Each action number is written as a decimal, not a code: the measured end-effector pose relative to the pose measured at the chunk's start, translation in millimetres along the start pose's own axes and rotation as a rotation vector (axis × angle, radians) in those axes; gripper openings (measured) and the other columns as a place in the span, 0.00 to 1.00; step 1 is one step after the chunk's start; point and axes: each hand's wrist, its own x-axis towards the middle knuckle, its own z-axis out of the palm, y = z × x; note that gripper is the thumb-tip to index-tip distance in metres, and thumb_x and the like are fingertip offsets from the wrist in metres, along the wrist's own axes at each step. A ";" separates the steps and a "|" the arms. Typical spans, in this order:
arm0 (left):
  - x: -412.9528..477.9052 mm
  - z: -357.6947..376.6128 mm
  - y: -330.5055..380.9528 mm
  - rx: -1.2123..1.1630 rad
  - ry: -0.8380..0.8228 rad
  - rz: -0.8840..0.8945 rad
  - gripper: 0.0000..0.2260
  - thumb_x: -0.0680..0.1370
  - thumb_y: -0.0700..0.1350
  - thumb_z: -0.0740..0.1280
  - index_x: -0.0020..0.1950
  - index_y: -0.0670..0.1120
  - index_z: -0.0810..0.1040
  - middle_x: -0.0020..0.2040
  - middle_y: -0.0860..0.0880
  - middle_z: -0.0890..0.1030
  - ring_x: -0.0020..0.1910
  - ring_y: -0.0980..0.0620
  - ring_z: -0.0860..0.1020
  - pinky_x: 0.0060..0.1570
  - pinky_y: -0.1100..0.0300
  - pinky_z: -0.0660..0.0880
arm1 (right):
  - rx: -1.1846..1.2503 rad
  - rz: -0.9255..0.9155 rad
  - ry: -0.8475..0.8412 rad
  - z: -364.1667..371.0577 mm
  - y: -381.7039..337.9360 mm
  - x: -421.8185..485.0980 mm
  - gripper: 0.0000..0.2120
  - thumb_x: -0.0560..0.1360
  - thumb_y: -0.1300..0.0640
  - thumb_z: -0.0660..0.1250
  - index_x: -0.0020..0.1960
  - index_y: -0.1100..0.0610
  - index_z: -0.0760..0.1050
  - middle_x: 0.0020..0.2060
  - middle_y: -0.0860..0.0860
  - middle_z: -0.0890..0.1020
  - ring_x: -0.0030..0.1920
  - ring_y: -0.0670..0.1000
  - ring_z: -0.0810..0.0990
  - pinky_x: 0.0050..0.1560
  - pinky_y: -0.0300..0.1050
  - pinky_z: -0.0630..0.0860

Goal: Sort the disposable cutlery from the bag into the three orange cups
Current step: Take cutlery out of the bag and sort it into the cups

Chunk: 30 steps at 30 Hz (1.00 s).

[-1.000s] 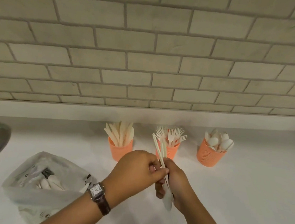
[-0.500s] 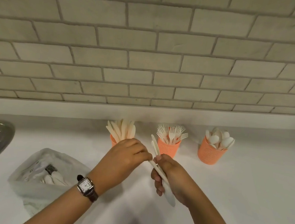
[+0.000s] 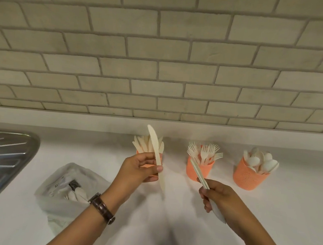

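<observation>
Moved: the hands, joined over one bundle a second ago, have parted; the left hand (image 3: 141,166) has drawn out a knife (image 3: 156,156).
Left hand: thumb and fingers pinch the knife mid-handle, blade up, in front of the knife cup (image 3: 149,166) near the worktop's (image 3: 265,217) back edge.
Right hand: the right hand (image 3: 215,197) is clenched around the remaining cutlery (image 3: 200,176), handles angled towards the fork cup (image 3: 199,169); the spoon cup (image 3: 249,176) stands further right.
Bag: the bag (image 3: 64,188) lies by the left forearm (more pieces inside), near the sink (image 3: 2,164) at the worktop's left edge.
Handling: likely featherlight, stiff but snappable and smooth; best held at the handle.
</observation>
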 end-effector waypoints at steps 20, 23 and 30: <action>84.9 -19.0 -50.5 0.757 0.285 0.148 0.12 0.70 0.42 0.72 0.53 0.47 0.82 0.40 0.50 0.84 0.43 0.51 0.80 0.39 0.62 0.70 | 0.547 0.045 -0.079 -4.8 1.1 -4.1 0.06 0.78 0.66 0.57 0.52 0.63 0.71 0.34 0.56 0.76 0.29 0.52 0.72 0.31 0.42 0.72; 82.0 -17.5 -48.8 0.751 0.290 0.164 0.11 0.70 0.39 0.71 0.52 0.46 0.82 0.36 0.52 0.80 0.38 0.53 0.78 0.34 0.69 0.66 | 0.548 0.035 -0.082 -3.2 1.3 -3.9 0.06 0.79 0.66 0.56 0.51 0.62 0.71 0.32 0.56 0.75 0.29 0.52 0.72 0.30 0.42 0.72; 80.9 -12.4 -49.6 0.800 0.274 0.182 0.11 0.72 0.38 0.65 0.47 0.49 0.84 0.42 0.51 0.84 0.43 0.50 0.81 0.39 0.62 0.74 | 0.549 0.034 -0.090 0.4 5.5 -4.0 0.05 0.78 0.65 0.57 0.52 0.62 0.70 0.34 0.57 0.75 0.30 0.53 0.73 0.31 0.43 0.73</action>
